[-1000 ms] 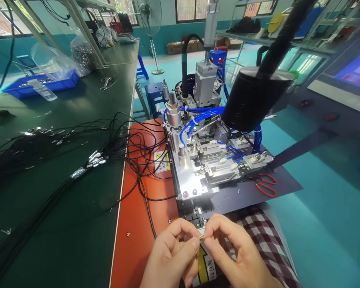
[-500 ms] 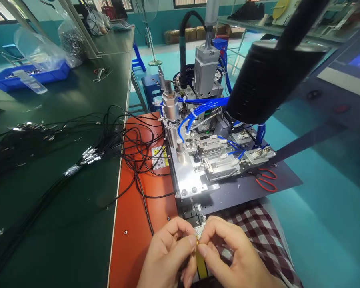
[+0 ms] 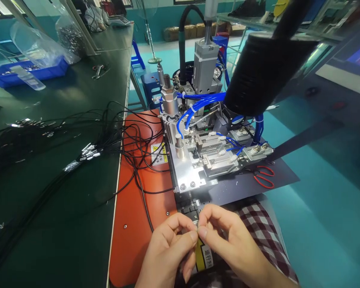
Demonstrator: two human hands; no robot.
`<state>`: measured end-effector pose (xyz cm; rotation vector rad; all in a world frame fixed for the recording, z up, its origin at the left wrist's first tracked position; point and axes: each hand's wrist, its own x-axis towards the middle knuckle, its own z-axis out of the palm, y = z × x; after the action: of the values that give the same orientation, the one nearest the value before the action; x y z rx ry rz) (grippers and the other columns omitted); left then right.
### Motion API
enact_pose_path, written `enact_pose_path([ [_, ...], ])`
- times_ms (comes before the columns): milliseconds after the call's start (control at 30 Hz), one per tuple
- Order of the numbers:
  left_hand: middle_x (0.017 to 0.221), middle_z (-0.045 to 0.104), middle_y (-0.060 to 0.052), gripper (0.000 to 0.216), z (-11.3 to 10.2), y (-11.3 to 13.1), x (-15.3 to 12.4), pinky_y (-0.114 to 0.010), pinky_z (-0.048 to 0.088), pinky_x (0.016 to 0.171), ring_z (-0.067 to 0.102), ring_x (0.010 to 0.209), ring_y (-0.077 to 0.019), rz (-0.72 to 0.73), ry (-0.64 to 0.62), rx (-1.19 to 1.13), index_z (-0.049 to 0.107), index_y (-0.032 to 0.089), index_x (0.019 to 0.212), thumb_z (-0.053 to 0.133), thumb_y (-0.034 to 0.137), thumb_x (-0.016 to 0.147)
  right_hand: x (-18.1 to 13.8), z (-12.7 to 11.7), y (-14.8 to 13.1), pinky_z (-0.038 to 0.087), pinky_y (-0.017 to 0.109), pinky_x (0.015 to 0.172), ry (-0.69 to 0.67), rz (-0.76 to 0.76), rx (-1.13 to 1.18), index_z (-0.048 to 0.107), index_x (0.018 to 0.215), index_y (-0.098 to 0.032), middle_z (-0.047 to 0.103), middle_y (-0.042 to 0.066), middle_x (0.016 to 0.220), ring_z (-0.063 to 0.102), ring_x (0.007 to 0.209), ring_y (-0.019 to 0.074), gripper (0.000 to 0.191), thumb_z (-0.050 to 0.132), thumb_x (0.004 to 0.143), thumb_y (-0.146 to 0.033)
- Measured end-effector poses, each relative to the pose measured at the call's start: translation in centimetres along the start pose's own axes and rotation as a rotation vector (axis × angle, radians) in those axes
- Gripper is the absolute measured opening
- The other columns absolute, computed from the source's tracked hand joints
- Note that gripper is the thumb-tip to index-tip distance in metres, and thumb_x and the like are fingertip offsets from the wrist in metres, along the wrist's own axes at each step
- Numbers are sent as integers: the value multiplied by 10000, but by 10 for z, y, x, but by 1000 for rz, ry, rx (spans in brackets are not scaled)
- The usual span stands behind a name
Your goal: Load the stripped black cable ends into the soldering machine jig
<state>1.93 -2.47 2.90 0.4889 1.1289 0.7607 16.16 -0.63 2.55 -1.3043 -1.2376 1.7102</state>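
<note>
My left hand [image 3: 168,252] and my right hand [image 3: 228,244] meet at the bottom centre, fingertips pinched together on a tiny part that I cannot make out. They hover over a yellow warning label [image 3: 204,258] at the front of the orange machine base [image 3: 138,216]. Just beyond them stands a metal fixture [image 3: 204,160] with blue air hoses [image 3: 198,108] and a pneumatic cylinder [image 3: 169,104]. Black cables [image 3: 132,148] with metal ends [image 3: 88,154] trail from the green bench onto the orange base.
Red-handled scissors [image 3: 264,178] lie on the dark plate right of the fixture. A large black lamp head [image 3: 264,72] hangs above. A blue tray [image 3: 27,74] and plastic bags [image 3: 64,34] sit far left on the green bench [image 3: 48,192]. Checked fabric [image 3: 264,232] lies under my right hand.
The view has tilted slightly, so everything sits lower and closer. Both hands stay pinched together, fingertips shifting a little up toward the fixture.
</note>
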Motion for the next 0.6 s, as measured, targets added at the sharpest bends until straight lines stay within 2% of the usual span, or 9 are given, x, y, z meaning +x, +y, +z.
enact_pose_path([
  [233, 364, 463, 75, 190, 2, 0, 0, -210, 202, 474, 308, 355, -48, 22, 10, -17, 536, 186, 783, 609, 359, 809, -1, -1, 7, 300, 249, 555, -52, -5, 82, 492, 751, -187, 383, -53, 633, 337, 584, 118, 255, 542, 845, -418],
  [600, 403, 445, 89, 254, -2, 1, 2, -195, 252, 502, 303, 405, -50, 74, -31, 58, 541, 177, 864, 637, 406, 811, 0, -3, 5, 304, 250, 557, -49, -17, 94, 491, 754, -189, 393, -48, 645, 339, 594, 123, 292, 538, 845, -461],
])
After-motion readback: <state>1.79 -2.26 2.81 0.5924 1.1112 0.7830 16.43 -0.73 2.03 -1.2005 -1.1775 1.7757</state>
